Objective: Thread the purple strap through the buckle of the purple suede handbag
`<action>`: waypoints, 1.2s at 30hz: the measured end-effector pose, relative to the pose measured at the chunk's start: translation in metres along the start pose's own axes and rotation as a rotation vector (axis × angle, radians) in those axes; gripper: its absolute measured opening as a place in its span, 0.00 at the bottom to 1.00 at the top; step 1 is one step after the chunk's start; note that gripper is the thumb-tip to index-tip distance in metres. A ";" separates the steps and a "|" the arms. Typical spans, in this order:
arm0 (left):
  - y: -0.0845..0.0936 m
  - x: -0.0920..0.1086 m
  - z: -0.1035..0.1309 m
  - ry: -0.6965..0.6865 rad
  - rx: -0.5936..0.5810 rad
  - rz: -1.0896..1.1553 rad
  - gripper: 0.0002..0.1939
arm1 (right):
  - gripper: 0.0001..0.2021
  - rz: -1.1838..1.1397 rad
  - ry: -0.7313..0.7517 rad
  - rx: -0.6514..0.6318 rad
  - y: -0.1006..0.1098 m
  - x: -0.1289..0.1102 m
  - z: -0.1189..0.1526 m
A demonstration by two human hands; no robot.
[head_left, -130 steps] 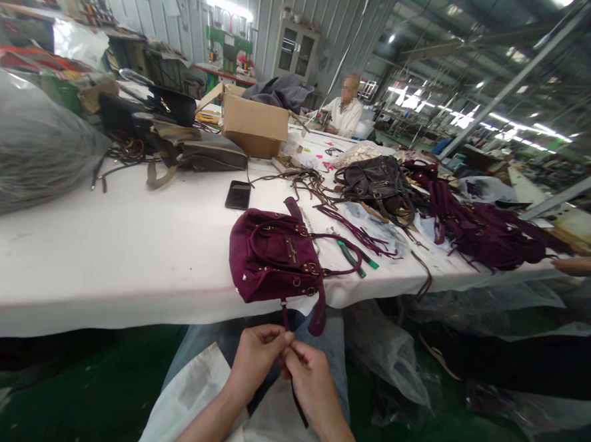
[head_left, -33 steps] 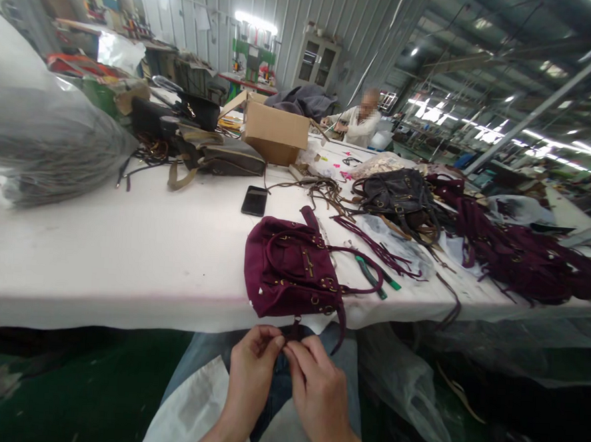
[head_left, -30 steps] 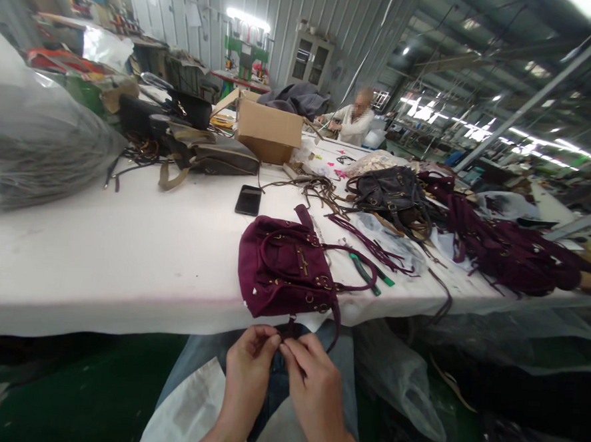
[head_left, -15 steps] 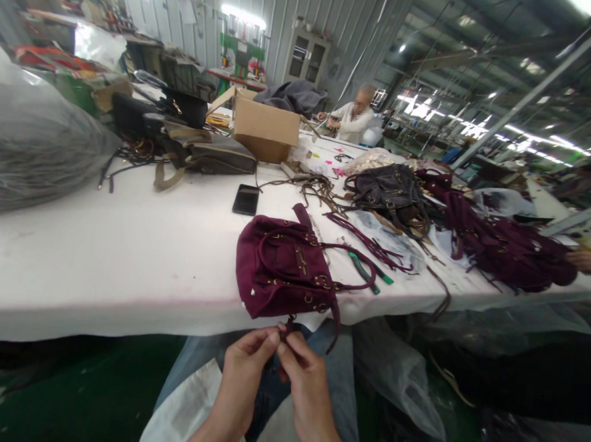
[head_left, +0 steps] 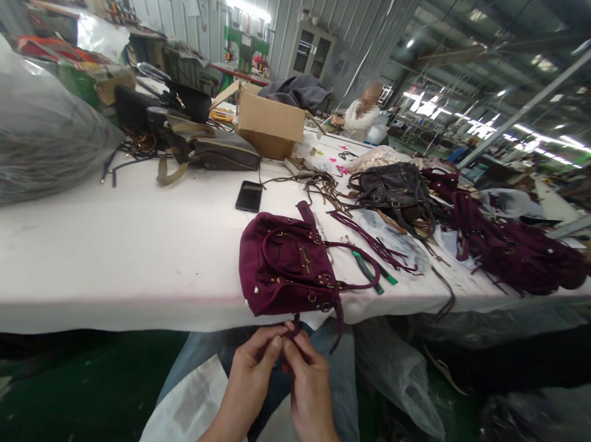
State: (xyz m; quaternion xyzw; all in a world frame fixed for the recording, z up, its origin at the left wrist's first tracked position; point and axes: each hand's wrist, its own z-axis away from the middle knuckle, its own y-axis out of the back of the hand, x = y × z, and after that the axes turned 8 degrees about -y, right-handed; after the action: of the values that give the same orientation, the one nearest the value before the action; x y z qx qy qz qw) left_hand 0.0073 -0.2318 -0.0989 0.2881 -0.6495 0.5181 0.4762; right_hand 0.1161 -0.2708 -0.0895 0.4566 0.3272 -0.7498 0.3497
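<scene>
The left hand (head_left: 254, 357) and right hand (head_left: 312, 372) meet above the lap, thumbs and fingertips pinched together on a thin burgundy strap (head_left: 296, 322). The strap hangs from the near side of a burgundy handbag (head_left: 288, 274), which lies at the front edge of the white-covered table (head_left: 103, 256).

The bag looks largely assembled: both handles, the rings and the studs are on it. The strap seems to be the part being worked, and probably not finished, since both hands are on it; the fingers hide its end, so how much is left cannot be told.

A burgundy tab (head_left: 338, 325) droops over the edge just beside the right hand and could get in its way. One handle crosses a green-handled tool (head_left: 367, 271), which would hinder picking it up. Beyond are burgundy cords (head_left: 369, 241), a phone (head_left: 249, 197) and a dark grey handbag (head_left: 391, 188). Burgundy bags (head_left: 518, 258) crowd the right, a cardboard box (head_left: 270, 121) stands farther back, and a stuffed plastic bag (head_left: 35, 132) fills the left.
</scene>
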 end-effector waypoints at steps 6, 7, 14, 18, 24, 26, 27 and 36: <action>0.008 0.001 0.002 -0.062 -0.004 -0.157 0.16 | 0.22 -0.058 -0.129 0.056 -0.004 0.009 0.000; 0.009 0.001 0.002 -0.081 0.003 -0.176 0.15 | 0.21 -0.032 -0.129 0.059 -0.004 0.009 0.001; 0.007 0.009 -0.001 -0.183 0.004 -0.246 0.15 | 0.21 0.016 -0.097 0.008 -0.002 0.000 0.001; 0.009 0.009 0.000 -0.173 -0.027 -0.257 0.16 | 0.22 0.006 -0.167 -0.050 -0.001 -0.003 0.000; 0.014 0.001 0.005 -0.161 -0.065 -0.241 0.17 | 0.22 0.062 -0.090 -0.034 0.000 -0.008 0.001; 0.014 -0.002 0.006 -0.154 -0.063 -0.231 0.18 | 0.22 0.077 -0.070 -0.030 -0.001 -0.008 0.002; 0.015 -0.003 0.005 -0.152 -0.061 -0.230 0.18 | 0.22 0.086 -0.061 -0.035 -0.001 -0.008 0.002; 0.024 -0.001 0.005 -0.337 0.073 -0.376 0.08 | 0.24 -0.011 -0.162 -0.027 -0.004 -0.008 0.003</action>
State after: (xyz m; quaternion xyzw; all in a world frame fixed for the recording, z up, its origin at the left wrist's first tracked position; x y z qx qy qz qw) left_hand -0.0150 -0.2299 -0.1097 0.5031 -0.6354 0.3884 0.4385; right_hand 0.1140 -0.2689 -0.0800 0.3878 0.3102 -0.7818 0.3770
